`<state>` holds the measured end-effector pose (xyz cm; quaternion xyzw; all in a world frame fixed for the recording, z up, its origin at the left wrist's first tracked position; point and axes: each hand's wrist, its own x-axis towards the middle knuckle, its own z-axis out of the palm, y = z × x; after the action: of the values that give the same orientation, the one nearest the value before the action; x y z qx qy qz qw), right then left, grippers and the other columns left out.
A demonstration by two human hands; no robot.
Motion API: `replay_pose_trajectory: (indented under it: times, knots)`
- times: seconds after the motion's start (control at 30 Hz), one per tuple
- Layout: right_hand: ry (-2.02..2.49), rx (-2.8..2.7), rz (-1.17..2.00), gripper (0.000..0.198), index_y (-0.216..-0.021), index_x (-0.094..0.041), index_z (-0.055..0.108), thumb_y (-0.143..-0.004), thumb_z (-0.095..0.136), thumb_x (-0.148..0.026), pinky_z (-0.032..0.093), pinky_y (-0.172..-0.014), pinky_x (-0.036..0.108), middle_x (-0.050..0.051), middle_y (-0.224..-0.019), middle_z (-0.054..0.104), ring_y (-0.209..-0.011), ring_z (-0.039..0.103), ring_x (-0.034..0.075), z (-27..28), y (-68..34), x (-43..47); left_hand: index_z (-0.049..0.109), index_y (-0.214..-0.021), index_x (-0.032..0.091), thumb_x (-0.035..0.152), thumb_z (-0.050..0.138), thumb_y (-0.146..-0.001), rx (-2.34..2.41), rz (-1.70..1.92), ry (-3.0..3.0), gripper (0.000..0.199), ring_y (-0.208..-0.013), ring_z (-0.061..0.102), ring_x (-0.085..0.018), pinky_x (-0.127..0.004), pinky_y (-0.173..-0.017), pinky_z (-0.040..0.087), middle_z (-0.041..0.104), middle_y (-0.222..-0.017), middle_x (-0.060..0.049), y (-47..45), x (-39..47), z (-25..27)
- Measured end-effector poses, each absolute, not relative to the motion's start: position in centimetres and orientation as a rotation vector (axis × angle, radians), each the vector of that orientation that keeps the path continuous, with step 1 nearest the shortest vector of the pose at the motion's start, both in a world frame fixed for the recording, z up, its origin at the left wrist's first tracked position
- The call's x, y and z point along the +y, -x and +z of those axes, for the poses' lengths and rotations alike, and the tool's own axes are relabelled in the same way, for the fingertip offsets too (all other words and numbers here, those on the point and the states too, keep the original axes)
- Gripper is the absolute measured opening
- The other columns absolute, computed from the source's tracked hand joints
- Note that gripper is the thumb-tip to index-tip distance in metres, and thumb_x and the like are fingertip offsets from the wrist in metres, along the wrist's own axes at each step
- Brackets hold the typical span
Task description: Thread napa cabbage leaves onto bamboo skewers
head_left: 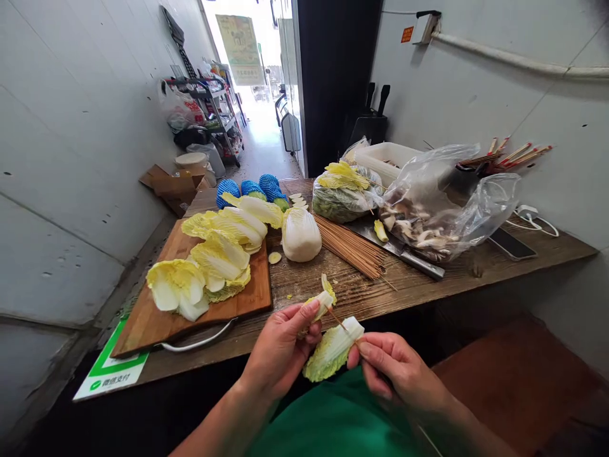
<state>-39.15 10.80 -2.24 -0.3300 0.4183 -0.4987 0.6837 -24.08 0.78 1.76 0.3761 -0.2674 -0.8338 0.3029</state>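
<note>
My left hand (288, 343) is closed on a small piece of napa cabbage leaf (325, 301), pinched between thumb and fingers above the table's front edge. My right hand (392, 363) grips a bamboo skewer (339, 319) that slants up to the left, its upper end at the piece in my left hand. A larger cabbage leaf (333, 349) is threaded on the skewer just in front of my right fingers, its frilly yellow-green end hanging down to the left. The skewer's lower part shows again below my right wrist. My fingers hide how deep the tip sits.
Several cabbage leaves (221, 254) lie on a wooden cutting board (259, 285) at left. Beyond my hands are a cabbage head (301, 235), a bundle of skewers (349, 244), a knife (421, 261), bagged mushrooms (423, 225) and a phone (512, 244).
</note>
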Motion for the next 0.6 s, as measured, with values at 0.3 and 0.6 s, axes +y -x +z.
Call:
replay_pose_trajectory:
  times: [0.3,0.6]
  knots:
    - [0.677,0.943,-1.134,0.034,-0.081,-0.010,0.058,-0.085,0.053,-0.044,0.014,-0.031,0.016,-0.009,-0.036,0.038,-0.029,0.020,0.002,-2.29,39.07,11.00,0.069,-0.069,0.009,0.027,0.079,-0.061,-0.760,-2.140,-1.037,0.022,-0.049,0.037,-0.004,-0.014,-0.047,0.032,0.048,-0.053,0.002,24.72,1.48,1.30]
    - [0.691,0.950,-1.142,0.034,-0.080,-0.010,0.058,-0.086,0.052,-0.043,0.015,-0.032,0.017,-0.009,-0.037,0.038,-0.030,0.021,0.002,-2.64,38.99,11.15,0.070,-0.071,0.009,0.026,0.078,-0.062,-0.757,-2.168,-1.009,0.021,-0.050,0.037,-0.003,-0.013,-0.048,0.032,0.048,-0.054,0.002,24.73,1.55,0.89]
